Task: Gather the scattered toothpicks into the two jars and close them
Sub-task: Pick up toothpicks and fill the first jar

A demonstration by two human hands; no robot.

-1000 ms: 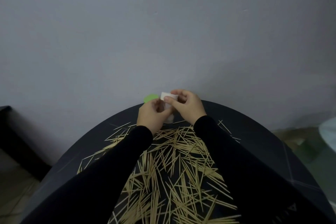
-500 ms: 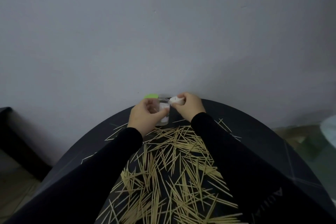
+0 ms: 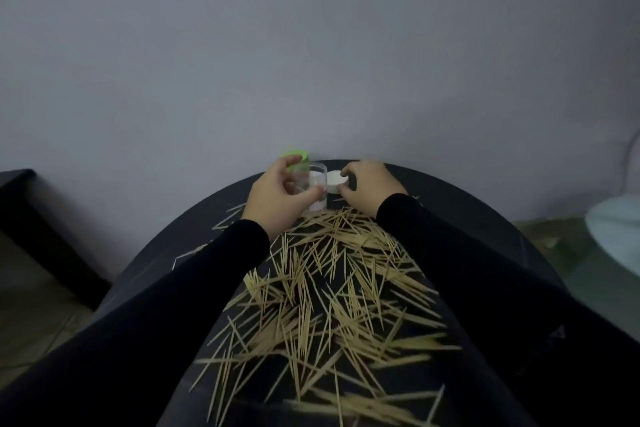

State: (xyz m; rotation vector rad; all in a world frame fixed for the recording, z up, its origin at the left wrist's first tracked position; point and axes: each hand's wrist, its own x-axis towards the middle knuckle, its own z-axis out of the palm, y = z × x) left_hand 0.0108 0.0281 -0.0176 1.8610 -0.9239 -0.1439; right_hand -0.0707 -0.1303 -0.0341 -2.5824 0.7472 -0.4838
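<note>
One clear cylindrical plastic jar (image 3: 317, 189) stands open at the far edge of the round dark table (image 3: 460, 204), the left hand (image 3: 277, 196) curled around it, thumb across its front. Just beside it, the right hand (image 3: 369, 189) pinches one round white lid (image 3: 335, 181). One green-lidded jar (image 3: 295, 159) stands behind. Many thin pointed wooden toothpicks (image 3: 325, 291), too many to count, lie scattered nearer.

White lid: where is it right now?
In the head view, the white lid is at the table's far edge, pinched by the right hand, just right of the clear jar that the left hand holds.
</note>
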